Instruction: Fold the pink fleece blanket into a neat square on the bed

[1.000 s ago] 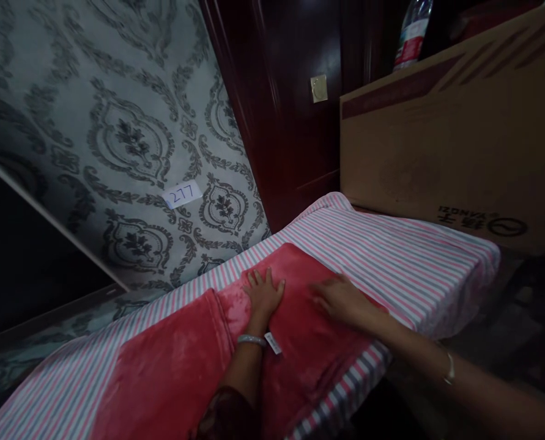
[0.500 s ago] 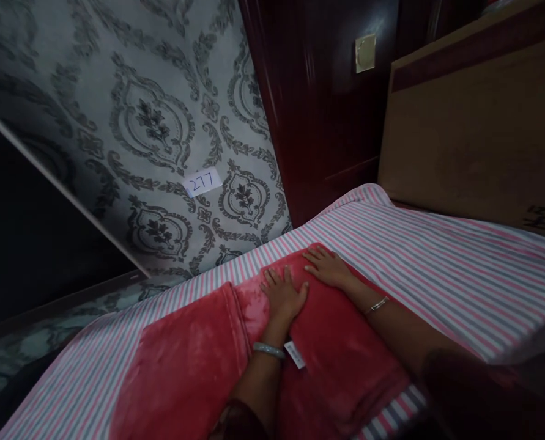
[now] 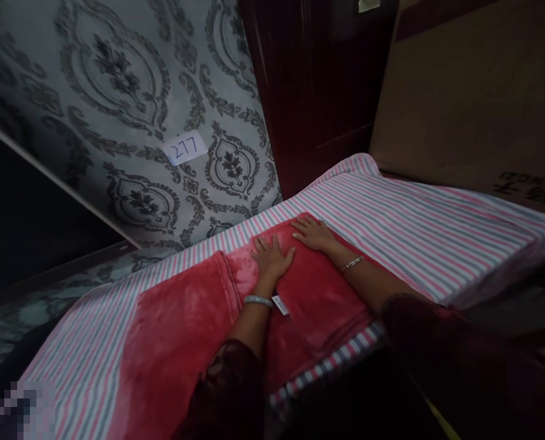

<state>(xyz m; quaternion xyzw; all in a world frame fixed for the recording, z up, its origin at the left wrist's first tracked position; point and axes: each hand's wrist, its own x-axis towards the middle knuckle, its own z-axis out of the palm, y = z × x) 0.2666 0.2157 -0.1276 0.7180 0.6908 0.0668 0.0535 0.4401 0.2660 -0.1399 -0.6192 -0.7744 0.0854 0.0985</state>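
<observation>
A red plush blanket (image 3: pixel 180 324) lies partly folded across the striped cloth, its left and right sides doubled inward with a paler strip between them. My left hand (image 3: pixel 272 260) rests flat near the inner edge of the right fold, fingers spread. Flat on the far part of that same fold lies my right hand (image 3: pixel 315 234), its fingers also apart. Beside my left wrist, which wears a pale bangle, a white label (image 3: pixel 280 305) sticks out of the blanket. A thin silver bracelet circles my right wrist.
Pink, grey and white stripes cover the cloth (image 3: pixel 391 226) on the surface beneath. A large cardboard box (image 3: pixel 460 91) stands at the back right beside a dark red wooden panel (image 3: pixel 300 91). Patterned wallpaper (image 3: pixel 129 79) carries a paper marked 277 (image 3: pixel 185 148). A dark panel (image 3: pixel 33 208) is at left.
The view has tilted down and shifted, so the blanket and both hands sit higher in the picture and more of the near edge shows. Both hands stay flat on the blanket.
</observation>
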